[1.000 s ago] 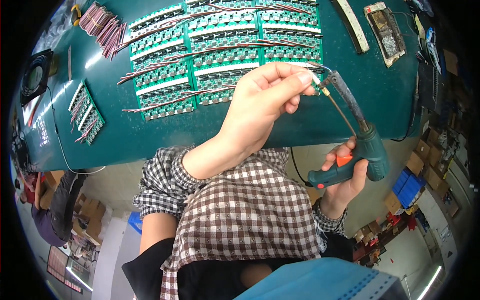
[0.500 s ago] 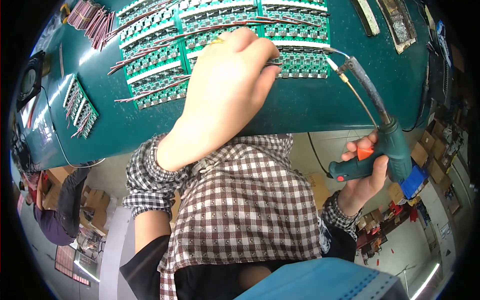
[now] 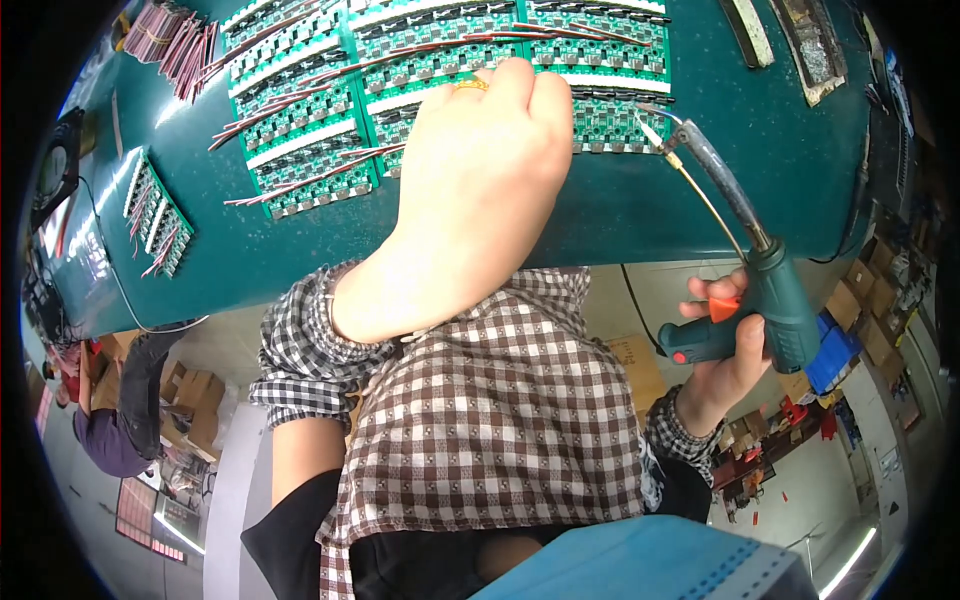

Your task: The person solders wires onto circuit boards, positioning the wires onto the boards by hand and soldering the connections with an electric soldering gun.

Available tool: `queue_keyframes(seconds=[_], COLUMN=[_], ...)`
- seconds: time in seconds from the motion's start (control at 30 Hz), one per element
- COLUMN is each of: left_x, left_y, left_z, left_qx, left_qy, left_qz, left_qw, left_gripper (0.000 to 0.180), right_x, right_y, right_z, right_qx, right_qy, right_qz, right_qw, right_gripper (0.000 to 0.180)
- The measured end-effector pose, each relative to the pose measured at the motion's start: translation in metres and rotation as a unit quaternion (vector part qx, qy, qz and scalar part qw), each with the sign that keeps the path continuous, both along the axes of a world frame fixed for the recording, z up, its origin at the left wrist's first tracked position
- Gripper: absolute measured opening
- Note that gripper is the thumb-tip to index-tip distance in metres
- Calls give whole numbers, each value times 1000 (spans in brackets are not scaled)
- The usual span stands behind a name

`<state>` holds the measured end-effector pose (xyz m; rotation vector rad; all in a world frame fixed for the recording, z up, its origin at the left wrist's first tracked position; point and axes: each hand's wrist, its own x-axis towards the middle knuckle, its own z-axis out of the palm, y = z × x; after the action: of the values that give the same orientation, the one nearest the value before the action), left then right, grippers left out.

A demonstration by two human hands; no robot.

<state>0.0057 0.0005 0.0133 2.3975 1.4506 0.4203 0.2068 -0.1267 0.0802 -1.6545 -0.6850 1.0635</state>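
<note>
Green surface (image 3: pixel 620 225); beyond its near edge, right hand (image 3: pixel 727 376) holds soldering gun (image 3: pixel 785 310), probably stiff, best by handle (image 3: pixel 697 340); left hand (image 3: pixel 480 185), grip hidden.

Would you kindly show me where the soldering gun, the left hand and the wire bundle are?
Soldering gun (image 3: pixel 783 308): head view, on its green body.
Left hand (image 3: pixel 485 175): head view, on its back.
Wire bundle (image 3: pixel 172 42): head view, around its middle.
</note>
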Motion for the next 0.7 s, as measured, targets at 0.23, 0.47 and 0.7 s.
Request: queue_keyframes(seconds=[0.23,0.47,0.7], left_x=[-2,-1,-2], left_y=[1,2,1], left_z=[-2,-8,-7], left_qx=[14,-15,-34], left_qy=[-61,-137,-136], left_qz=[-2,20,29], left_qw=[998,990,990], left_gripper=[9,12,11], right_x=[-1,-2,-4], right_y=[1,0,0], right_z=[-2,-2,0], right_qx=[-13,-16,-35], right_qy=[-4,-11,-19], right_qz=[9,33,40], right_qw=[1000,999,998], right_gripper=[51,50,50])
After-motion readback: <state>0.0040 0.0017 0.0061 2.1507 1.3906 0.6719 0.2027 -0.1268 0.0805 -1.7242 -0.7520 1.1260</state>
